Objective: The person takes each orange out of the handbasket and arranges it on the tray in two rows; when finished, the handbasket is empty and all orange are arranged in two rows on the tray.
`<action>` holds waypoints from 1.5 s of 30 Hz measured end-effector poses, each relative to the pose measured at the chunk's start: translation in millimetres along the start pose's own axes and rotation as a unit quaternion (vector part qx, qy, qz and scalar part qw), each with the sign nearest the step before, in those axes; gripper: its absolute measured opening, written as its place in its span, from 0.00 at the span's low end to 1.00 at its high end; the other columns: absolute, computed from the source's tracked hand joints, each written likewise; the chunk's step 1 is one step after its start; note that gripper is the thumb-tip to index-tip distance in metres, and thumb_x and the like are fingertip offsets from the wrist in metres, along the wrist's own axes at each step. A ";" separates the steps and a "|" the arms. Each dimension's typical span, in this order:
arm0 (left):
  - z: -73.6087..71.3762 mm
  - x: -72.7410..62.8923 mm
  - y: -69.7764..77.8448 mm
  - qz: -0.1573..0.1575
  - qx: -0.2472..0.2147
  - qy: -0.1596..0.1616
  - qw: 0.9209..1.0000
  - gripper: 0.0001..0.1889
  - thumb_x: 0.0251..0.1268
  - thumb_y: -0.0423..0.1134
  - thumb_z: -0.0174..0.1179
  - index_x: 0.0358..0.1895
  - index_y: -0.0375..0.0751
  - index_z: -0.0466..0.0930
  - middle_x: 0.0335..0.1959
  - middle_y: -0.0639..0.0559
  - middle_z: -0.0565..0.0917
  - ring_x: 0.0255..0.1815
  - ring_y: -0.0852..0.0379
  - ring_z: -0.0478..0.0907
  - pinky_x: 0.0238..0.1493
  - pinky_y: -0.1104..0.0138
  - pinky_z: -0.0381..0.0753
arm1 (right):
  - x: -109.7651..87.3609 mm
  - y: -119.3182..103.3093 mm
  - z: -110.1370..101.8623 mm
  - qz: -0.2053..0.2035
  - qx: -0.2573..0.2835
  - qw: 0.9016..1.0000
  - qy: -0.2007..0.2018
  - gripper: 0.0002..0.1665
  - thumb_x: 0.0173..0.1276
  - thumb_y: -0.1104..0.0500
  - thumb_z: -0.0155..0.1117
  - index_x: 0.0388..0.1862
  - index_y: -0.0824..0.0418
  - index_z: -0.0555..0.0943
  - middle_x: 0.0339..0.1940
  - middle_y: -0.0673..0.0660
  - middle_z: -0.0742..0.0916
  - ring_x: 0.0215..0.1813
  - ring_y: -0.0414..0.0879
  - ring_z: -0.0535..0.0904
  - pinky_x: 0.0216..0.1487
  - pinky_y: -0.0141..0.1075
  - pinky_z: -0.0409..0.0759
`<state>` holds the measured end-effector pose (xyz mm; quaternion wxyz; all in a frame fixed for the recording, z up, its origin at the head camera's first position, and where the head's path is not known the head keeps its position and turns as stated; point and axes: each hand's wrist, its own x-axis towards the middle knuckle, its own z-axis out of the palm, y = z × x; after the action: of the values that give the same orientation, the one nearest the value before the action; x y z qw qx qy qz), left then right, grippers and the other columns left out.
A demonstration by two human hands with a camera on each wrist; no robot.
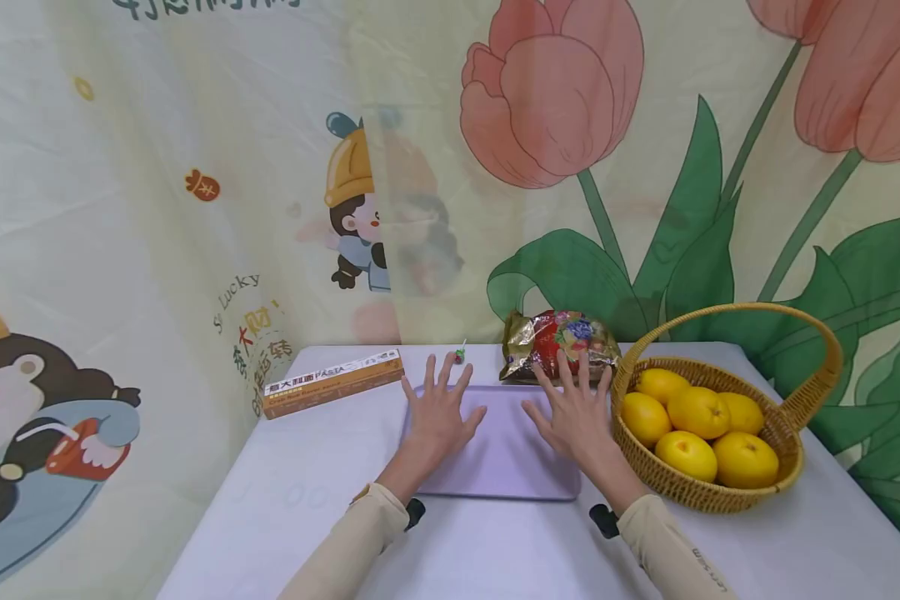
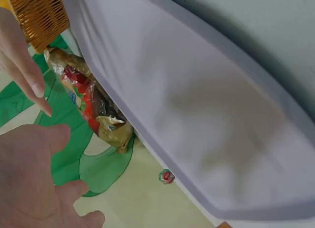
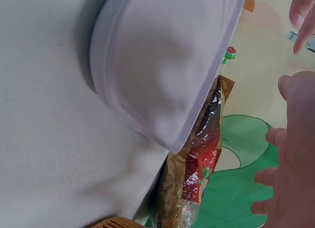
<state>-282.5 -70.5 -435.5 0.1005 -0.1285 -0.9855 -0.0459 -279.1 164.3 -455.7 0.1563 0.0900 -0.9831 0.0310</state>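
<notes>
Both hands are held out over a lilac tray [image 1: 506, 467] in the middle of the table. My left hand [image 1: 437, 417] hovers above the tray's left part, fingers spread and palm down. Above its right part is my right hand [image 1: 576, 414], spread in the same way. Neither hand holds anything, and the wrist views show shadows on the tray below them. Beyond the tray lies a shiny gold and red packet [image 1: 558, 346], past the right fingertips. A small lollipop [image 1: 460, 355] in a red and green wrapper is just past the left fingertips.
At the right stands a wicker basket [image 1: 727, 497] with a tall handle, holding several yellow-orange fruits [image 1: 697, 412]. A long pasta box [image 1: 333, 383] lies at the back left of the white-covered table [image 1: 307, 475]. A printed curtain [image 1: 435, 167] hangs behind.
</notes>
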 end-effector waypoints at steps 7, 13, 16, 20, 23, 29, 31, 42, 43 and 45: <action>-3.1 -23.7 -34.7 0.000 -0.187 -0.035 0.982 0.42 0.78 0.54 0.63 0.86 0.38 0.59 0.89 0.36 0.51 0.89 0.32 0.45 0.78 0.25 0.56 | -8.2 -0.8 -7.2 0.004 0.021 1.000 0.005 0.44 0.80 0.32 0.56 0.88 0.49 0.65 0.90 0.68 0.55 0.89 0.74 0.40 0.79 0.81 0.42; 2.4 -55.0 -71.6 -0.040 -0.299 -0.083 0.950 0.45 0.75 0.41 0.68 0.83 0.22 0.54 0.87 0.27 0.50 0.87 0.27 0.47 0.84 0.36 0.53 | -30.4 4.2 -21.6 -0.015 0.074 0.996 0.039 0.44 0.80 0.38 0.62 0.87 0.53 0.66 0.89 0.70 0.56 0.88 0.74 0.46 0.81 0.76 0.46; 8.2 -68.4 -83.8 -0.067 -0.321 -0.086 0.941 0.43 0.74 0.36 0.69 0.82 0.20 0.55 0.84 0.24 0.57 0.85 0.26 0.55 0.83 0.38 0.58 | -42.0 8.6 -32.5 -0.040 0.089 0.994 0.059 0.43 0.79 0.42 0.66 0.86 0.56 0.68 0.88 0.71 0.61 0.86 0.74 0.53 0.81 0.74 0.54; 21.3 -78.3 -91.5 -0.084 -0.364 -0.074 0.925 0.40 0.73 0.28 0.67 0.82 0.22 0.57 0.82 0.26 0.62 0.81 0.28 0.64 0.78 0.43 0.68 | -61.1 14.9 -45.7 -0.056 0.113 0.988 0.086 0.42 0.75 0.46 0.72 0.82 0.58 0.72 0.84 0.70 0.69 0.82 0.73 0.64 0.78 0.73 0.64; 29.6 -82.5 -92.9 -0.082 -0.391 -0.063 0.915 0.38 0.73 0.23 0.64 0.82 0.22 0.58 0.82 0.27 0.62 0.82 0.30 0.63 0.77 0.46 0.70 | -75.7 20.6 -53.2 -0.060 0.127 0.984 0.108 0.41 0.72 0.49 0.76 0.80 0.59 0.75 0.81 0.70 0.74 0.78 0.71 0.69 0.74 0.72 0.70; 35.3 -89.3 -92.4 -0.063 -0.393 -0.047 0.916 0.36 0.71 0.19 0.61 0.81 0.23 0.60 0.81 0.27 0.64 0.81 0.29 0.63 0.79 0.45 0.66 | -98.8 34.3 -65.5 -0.051 0.149 0.977 0.144 0.41 0.67 0.54 0.81 0.77 0.59 0.78 0.75 0.66 0.80 0.72 0.67 0.75 0.67 0.73 0.76; 34.9 -91.5 -91.8 -0.057 -0.388 -0.052 0.919 0.36 0.72 0.19 0.60 0.81 0.24 0.61 0.81 0.28 0.65 0.81 0.30 0.64 0.79 0.44 0.65 | -104.5 40.5 -67.4 -0.048 0.152 0.975 0.157 0.41 0.65 0.56 0.82 0.76 0.59 0.79 0.73 0.65 0.81 0.70 0.66 0.77 0.64 0.73 0.78; 31.1 -92.3 -90.8 -0.066 -0.377 -0.068 0.921 0.36 0.74 0.20 0.60 0.82 0.27 0.61 0.82 0.30 0.65 0.82 0.31 0.63 0.79 0.42 0.64 | -114.8 89.4 -67.2 0.031 0.171 0.969 0.173 0.37 0.62 0.64 0.82 0.69 0.69 0.80 0.64 0.73 0.82 0.64 0.72 0.76 0.58 0.75 0.78; 31.6 -92.0 -91.1 -0.066 -0.376 -0.068 0.922 0.36 0.74 0.20 0.60 0.82 0.27 0.61 0.82 0.31 0.65 0.82 0.31 0.63 0.80 0.43 0.64 | -114.5 94.9 -66.3 0.036 0.179 0.967 0.176 0.37 0.61 0.65 0.83 0.68 0.71 0.80 0.63 0.75 0.82 0.63 0.73 0.77 0.57 0.75 0.79; 32.0 -91.4 -91.6 -0.063 -0.373 -0.067 0.923 0.36 0.74 0.21 0.60 0.82 0.27 0.61 0.82 0.30 0.65 0.82 0.30 0.63 0.79 0.42 0.64 | -112.9 105.1 -65.3 0.039 0.190 0.963 0.185 0.36 0.59 0.68 0.84 0.66 0.74 0.80 0.61 0.76 0.83 0.61 0.73 0.78 0.55 0.73 0.80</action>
<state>-226.0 -177.3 -491.8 -0.0240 -0.0969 -0.9078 -0.4073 -173.4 292.2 -432.5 0.3140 0.0720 -0.9159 0.2395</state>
